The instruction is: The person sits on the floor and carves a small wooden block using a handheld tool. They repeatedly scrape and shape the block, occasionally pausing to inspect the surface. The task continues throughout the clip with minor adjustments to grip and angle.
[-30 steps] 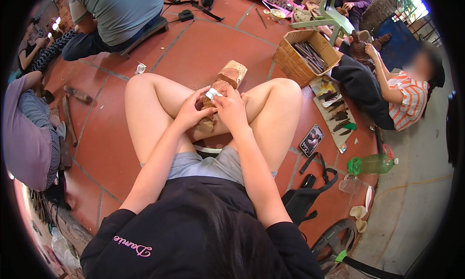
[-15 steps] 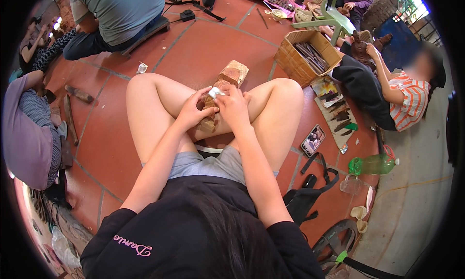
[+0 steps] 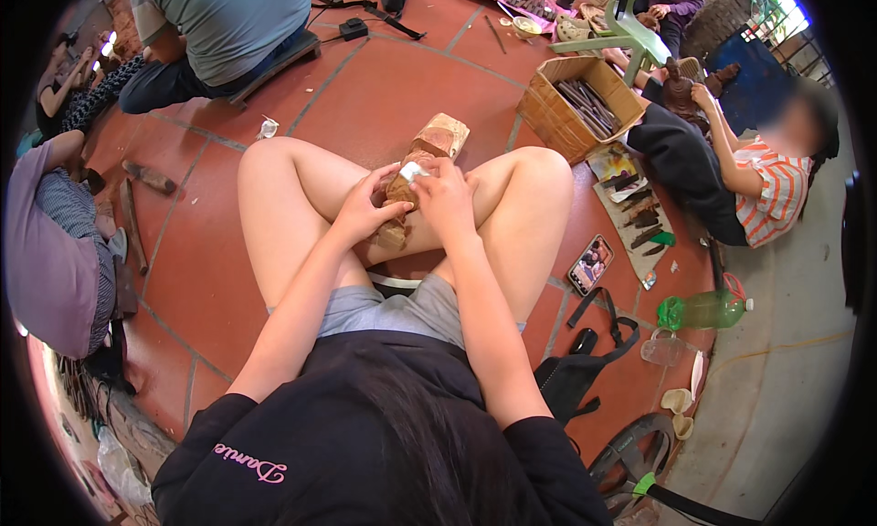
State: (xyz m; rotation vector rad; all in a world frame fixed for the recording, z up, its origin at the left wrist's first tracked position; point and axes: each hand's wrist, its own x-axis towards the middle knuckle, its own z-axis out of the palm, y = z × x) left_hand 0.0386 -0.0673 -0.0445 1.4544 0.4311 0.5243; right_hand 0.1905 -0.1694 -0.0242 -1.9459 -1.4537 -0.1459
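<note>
Wooden block point(image 3: 438, 140) lies between the two hands, over the person's folded legs, its far end at one o'clock and its near end at seven. From the left hand point(image 3: 362, 212) the wood is at three o'clock, in contact with the fingers; that hand is half curled around the block's side, thumb nearest the lower end. From the right hand point(image 3: 446, 203) the wood is at ten o'clock; the fingers are bent and drawn together on a small white piece point(image 3: 412, 173), set over the middle of the block. Whether every fingertip touches wood cannot be told.

The white piece looks thin-edged and matte. The wood is solid and long, squared off at the far end, with a rounded, notched stretch below it and a narrower, uneven middle partly hidden by the fingers. Its far end is pale yellow-tan; the recess beside it is redder brown, and the near end is tan again, with blocky edges.

At two o'clock from the block, a creased cardboard box point(image 3: 545, 117) holds dark, slender rods point(image 3: 587, 106). Smooth red-brown tiles point(image 3: 411, 78) cover the floor around.
</note>
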